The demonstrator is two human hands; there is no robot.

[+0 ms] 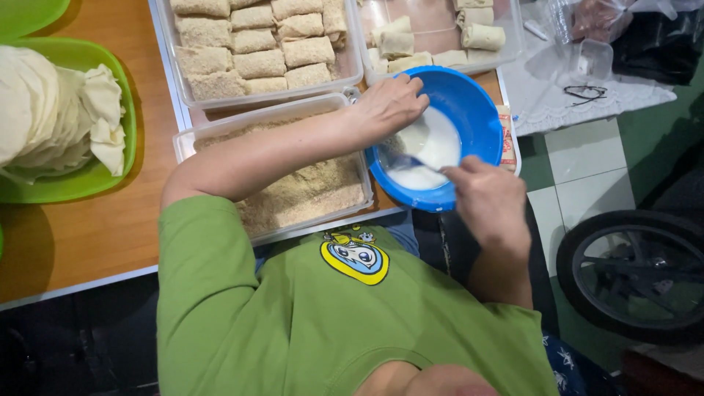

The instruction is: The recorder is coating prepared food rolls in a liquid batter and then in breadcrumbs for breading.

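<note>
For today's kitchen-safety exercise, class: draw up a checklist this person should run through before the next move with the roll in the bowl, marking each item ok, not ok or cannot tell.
1. Left hand on the roll in the bowl: ok.
2. Right hand grips the spoon: ok.
3. Batter left in the bowl: ok.
4. Bowl fully on the table: not ok, it overhangs the near edge.
5. Crumb tray beside the bowl, crumbs inside: ok.
6. Roll fully coated: cannot tell, hand hides it.

A home kitchen: breaded rolls (257, 62) in trays, tiled floor (579, 183).
</note>
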